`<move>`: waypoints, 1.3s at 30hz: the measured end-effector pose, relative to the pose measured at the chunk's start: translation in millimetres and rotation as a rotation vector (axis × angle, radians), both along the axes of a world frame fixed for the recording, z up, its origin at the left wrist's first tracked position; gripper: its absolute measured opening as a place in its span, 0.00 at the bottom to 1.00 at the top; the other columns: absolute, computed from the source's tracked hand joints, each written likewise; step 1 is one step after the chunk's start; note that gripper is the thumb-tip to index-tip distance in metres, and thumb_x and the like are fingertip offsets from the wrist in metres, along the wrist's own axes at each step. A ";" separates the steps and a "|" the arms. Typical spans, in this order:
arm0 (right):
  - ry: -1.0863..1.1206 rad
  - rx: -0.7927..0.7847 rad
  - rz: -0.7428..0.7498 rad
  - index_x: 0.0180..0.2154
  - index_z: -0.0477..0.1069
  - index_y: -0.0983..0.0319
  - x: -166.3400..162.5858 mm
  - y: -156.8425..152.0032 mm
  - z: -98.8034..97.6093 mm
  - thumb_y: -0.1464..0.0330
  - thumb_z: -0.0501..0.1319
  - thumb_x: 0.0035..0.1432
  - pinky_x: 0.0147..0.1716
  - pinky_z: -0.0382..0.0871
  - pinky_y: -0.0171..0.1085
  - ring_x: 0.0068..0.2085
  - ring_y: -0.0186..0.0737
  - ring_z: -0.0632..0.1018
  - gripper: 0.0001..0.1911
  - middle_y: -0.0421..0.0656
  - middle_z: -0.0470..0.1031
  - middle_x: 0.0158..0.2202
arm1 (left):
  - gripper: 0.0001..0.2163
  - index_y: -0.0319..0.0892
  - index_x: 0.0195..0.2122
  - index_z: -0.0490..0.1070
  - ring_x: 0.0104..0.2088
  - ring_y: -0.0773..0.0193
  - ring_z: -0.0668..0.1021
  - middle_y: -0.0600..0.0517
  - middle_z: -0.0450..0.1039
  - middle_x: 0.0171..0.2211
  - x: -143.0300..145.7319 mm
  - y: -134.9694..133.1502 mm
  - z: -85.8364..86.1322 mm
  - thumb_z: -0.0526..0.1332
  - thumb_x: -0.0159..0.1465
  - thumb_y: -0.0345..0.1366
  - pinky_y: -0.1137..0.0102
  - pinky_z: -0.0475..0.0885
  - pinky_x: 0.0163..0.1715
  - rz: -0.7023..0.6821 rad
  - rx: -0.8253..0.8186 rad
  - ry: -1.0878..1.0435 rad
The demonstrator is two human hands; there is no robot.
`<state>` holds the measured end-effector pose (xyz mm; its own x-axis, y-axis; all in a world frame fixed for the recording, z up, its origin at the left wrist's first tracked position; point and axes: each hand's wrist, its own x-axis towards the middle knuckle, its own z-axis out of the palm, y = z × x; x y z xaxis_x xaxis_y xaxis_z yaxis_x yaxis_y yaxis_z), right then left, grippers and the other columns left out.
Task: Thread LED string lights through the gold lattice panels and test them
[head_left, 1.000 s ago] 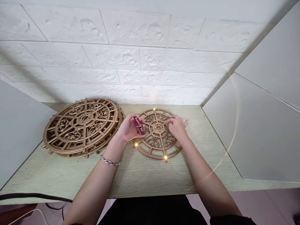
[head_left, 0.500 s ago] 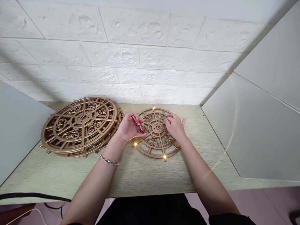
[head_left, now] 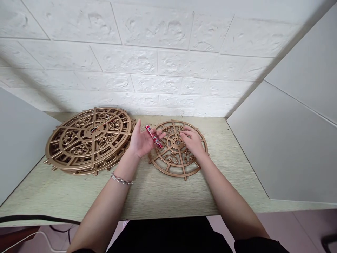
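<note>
A round gold openwork frame (head_left: 170, 173) with scrollwork and small pegs round its rim lies flat on the table. Across the fingers of my left hand (head_left: 142, 141) rest slim red batteries (head_left: 153, 136), end to end, the palm turned up and the thumb apart from them. My right hand (head_left: 193, 142) is above the frame's right half, thumb and forefinger pinched on a thin wire (head_left: 180, 135) that rises from the hub. Part of the frame's right side is hidden beneath this hand.
A stack of similar gold frames (head_left: 92, 140) stands at the left, with thin wires on top. White brick-pattern wall (head_left: 142, 59) closes the back, and pale panels (head_left: 295, 151) flank the table (head_left: 168, 203). A black cable (head_left: 39, 219) crosses the front left edge.
The small lights on the frame's rim were lit and are now dark. My left hand's thumb has lifted off the batteries. My right hand has shifted left toward the hub.
</note>
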<state>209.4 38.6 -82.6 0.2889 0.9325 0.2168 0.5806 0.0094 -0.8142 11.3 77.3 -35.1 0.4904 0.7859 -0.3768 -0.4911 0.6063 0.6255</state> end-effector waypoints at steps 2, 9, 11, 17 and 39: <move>0.068 -0.005 0.033 0.34 0.76 0.60 0.1 0.2 0.1 0.62 0.57 0.53 0.53 0.58 0.44 0.51 0.42 0.68 0.13 0.45 0.68 0.49 | 0.22 0.41 0.17 0.60 0.41 0.52 0.75 0.45 0.73 0.30 1.6 -1.0 1.5 0.54 0.54 0.56 0.61 0.69 0.40 0.047 0.090 -0.008; 0.239 0.008 0.036 0.32 0.75 0.61 -1.0 -0.5 3.2 0.59 0.60 0.50 0.52 0.59 0.44 0.52 0.44 0.68 0.13 0.45 0.67 0.50 | 0.10 0.42 0.19 0.60 0.47 0.57 0.73 0.49 0.74 0.34 2.9 -3.4 5.0 0.57 0.53 0.40 0.68 0.67 0.42 0.302 0.239 -0.019; 0.298 0.035 0.019 0.29 0.75 0.62 -1.4 0.2 3.1 0.59 0.61 0.48 0.52 0.59 0.43 0.51 0.43 0.68 0.13 0.46 0.67 0.49 | 0.09 0.42 0.20 0.59 0.47 0.58 0.73 0.50 0.73 0.34 1.0 -2.3 4.0 0.58 0.52 0.39 0.69 0.68 0.40 0.357 0.227 -0.021; 0.371 0.092 -0.014 0.26 0.72 0.62 -3.6 -1.8 6.2 0.61 0.62 0.47 0.52 0.59 0.42 0.49 0.42 0.69 0.10 0.45 0.69 0.46 | 0.05 0.43 0.21 0.59 0.42 0.65 0.74 0.56 0.64 0.21 0.3 3.0 -2.4 0.57 0.50 0.33 0.73 0.66 0.43 0.582 0.268 -0.024; 0.693 0.028 0.386 0.27 0.74 0.61 -24.8 -28.8 33.4 0.62 0.65 0.45 0.28 0.68 0.33 0.25 0.32 0.72 0.09 0.38 0.72 0.22 | 0.36 0.39 0.21 0.63 0.11 0.72 0.54 0.58 0.48 0.10 19.1 -21.2 -19.2 0.33 0.51 0.67 0.74 0.55 0.13 -0.561 0.443 0.147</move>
